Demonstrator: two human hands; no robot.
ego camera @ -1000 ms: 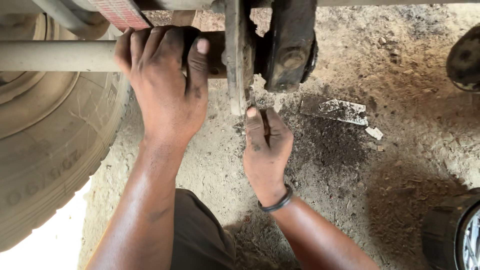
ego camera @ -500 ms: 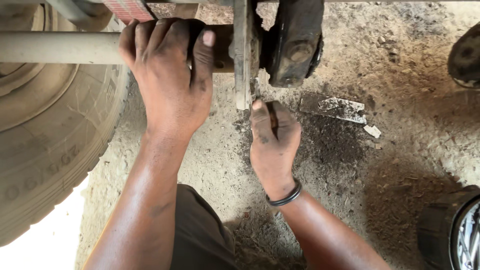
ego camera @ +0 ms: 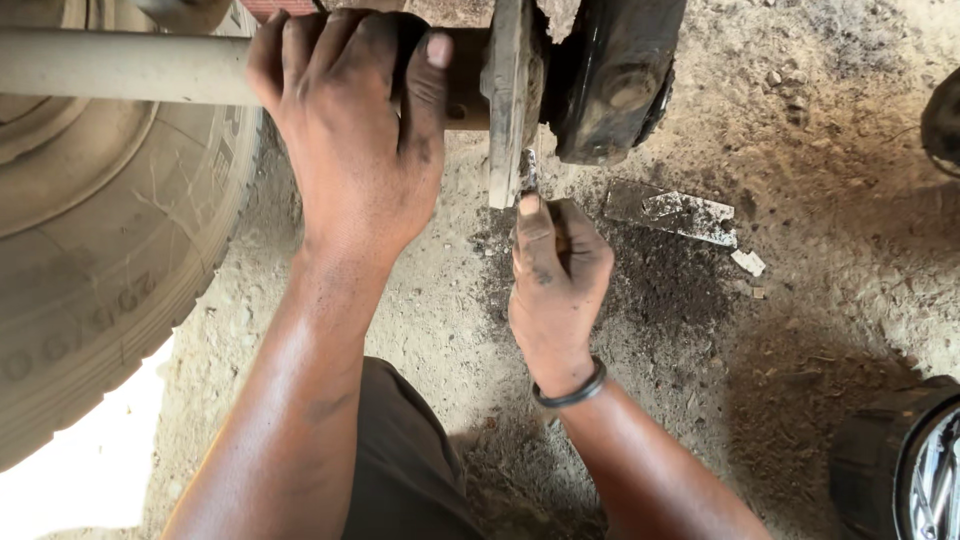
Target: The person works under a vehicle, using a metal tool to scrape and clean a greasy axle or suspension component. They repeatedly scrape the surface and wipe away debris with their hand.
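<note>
Hands are working under a vehicle: left hand [ego camera: 350, 140] is gripping the pale round metal axle bar [ego camera: 120, 66] at 11 o'clock, while right hand [ego camera: 555, 285] is clenching a thin dark metal tool [ego camera: 528, 172], its tip touching the upright flat metal plate [ego camera: 510, 100] at 12 o'clock. Worn grey tyre [ego camera: 90, 300] is lying at 9 o'clock.

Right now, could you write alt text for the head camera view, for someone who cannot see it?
A person's left hand grips a pale horizontal metal tube, while the right hand holds a small dark tool against the lower edge of a flat metal plate beside a greasy black fitting. A large worn tyre stands left on the sandy, oil-stained ground.
</note>
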